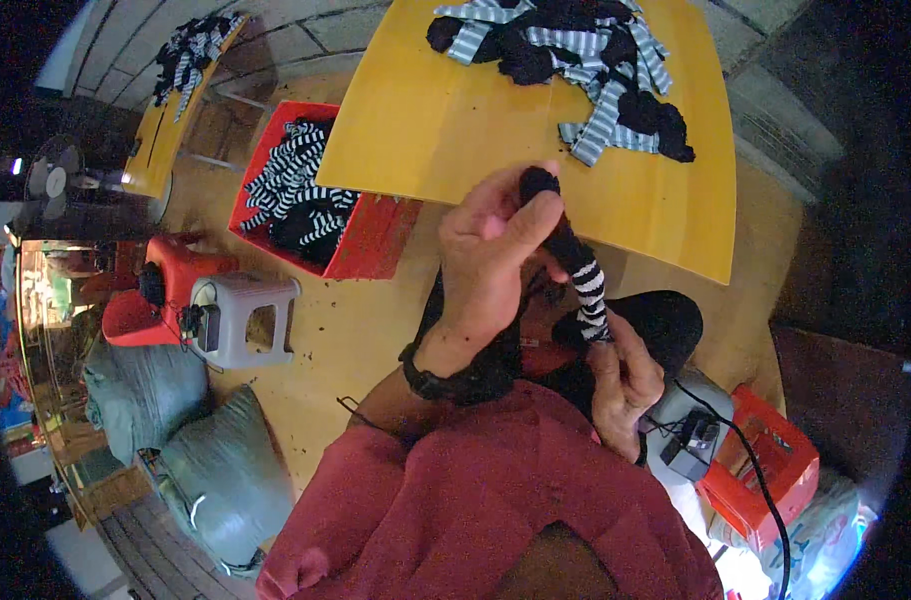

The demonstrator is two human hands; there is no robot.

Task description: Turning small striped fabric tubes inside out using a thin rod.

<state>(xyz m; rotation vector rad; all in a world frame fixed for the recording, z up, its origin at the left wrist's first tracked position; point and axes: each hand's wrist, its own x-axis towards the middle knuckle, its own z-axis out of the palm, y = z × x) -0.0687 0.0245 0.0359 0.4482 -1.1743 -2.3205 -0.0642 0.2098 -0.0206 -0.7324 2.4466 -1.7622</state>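
Striped knit tube (578, 266), held in front of the body between two bare hands. The fabric is soft and finely wrinkled: a plain black upper end, then black and white bands toward the lower end. The left hand (490, 245) pinches the black end between thumb and fingers; the right hand (625, 380) grasps the banded end with bent fingers, the tube running slantwise between them.

Beyond the hands stands a smooth yellow table (415, 130), its near edge bowed by the lens and the left fingertips overlapping it in view. On its far part lies a loose pile of black and grey-striped knits (605, 75); a broad stretch of tabletop separates pile from near edge. To the left, a straight-walled red bin (375, 238) holds tangled black-and-white striped knits (295, 185). A speckled tan floor (330, 400) opens between the bin, a grey moulded stool (237, 320) and bulging, creased green-grey sacks (225, 490). At right, a slatted red plastic stool (770, 470) stands near the right forearm, narrowing the room there.
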